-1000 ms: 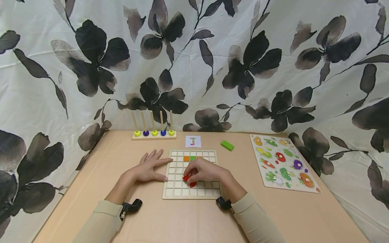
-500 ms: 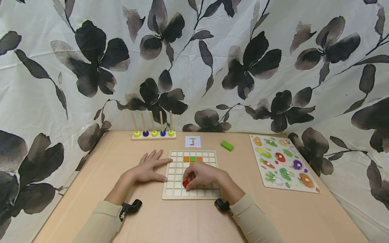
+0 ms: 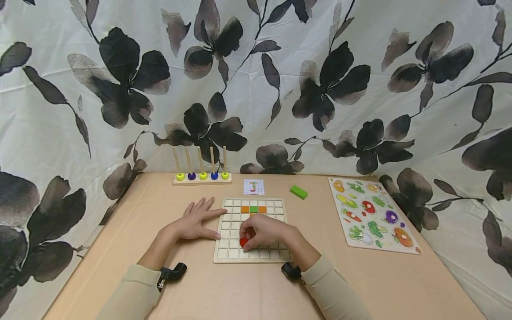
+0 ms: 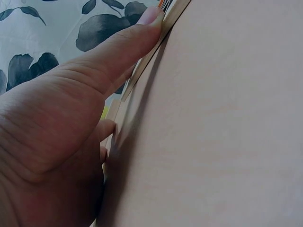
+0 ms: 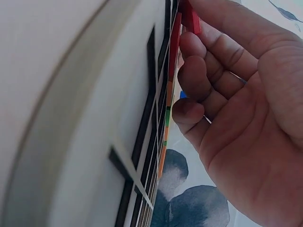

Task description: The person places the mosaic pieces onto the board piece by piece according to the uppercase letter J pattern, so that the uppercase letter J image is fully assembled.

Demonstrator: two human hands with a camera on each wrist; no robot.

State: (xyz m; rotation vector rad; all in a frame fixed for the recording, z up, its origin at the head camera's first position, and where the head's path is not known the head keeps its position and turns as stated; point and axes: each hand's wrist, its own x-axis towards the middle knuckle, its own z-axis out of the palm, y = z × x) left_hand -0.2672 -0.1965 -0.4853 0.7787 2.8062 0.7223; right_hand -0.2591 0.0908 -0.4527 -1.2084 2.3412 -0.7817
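A light wooden grid board (image 3: 228, 254) with square cells lies on the table. Orange (image 3: 262, 209) and green (image 3: 254, 209) tiles fill cells in its upper rows. My right hand (image 3: 266, 231) is over the middle of the board, pinching a red tile (image 3: 242, 242) between thumb and finger. In the right wrist view this red tile (image 5: 192, 19) stands up from the board beside another red tile (image 5: 174, 45) set in the grid. My left hand (image 3: 196, 222) rests with fingers spread, its thumb (image 4: 149, 21) and index fingertip at the board's left edge.
Behind the board lies a small card (image 3: 254, 187) with a coloured grid pattern, and right of it a green block (image 3: 298, 192). A peg stand (image 3: 202, 180) with yellow, purple and blue rings stands back left. A vegetable picture board (image 3: 372, 215) lies at the right.
My right hand has shifted slightly left and down with the red tile, uncovering the right orange tile. My left hand keeps its place.
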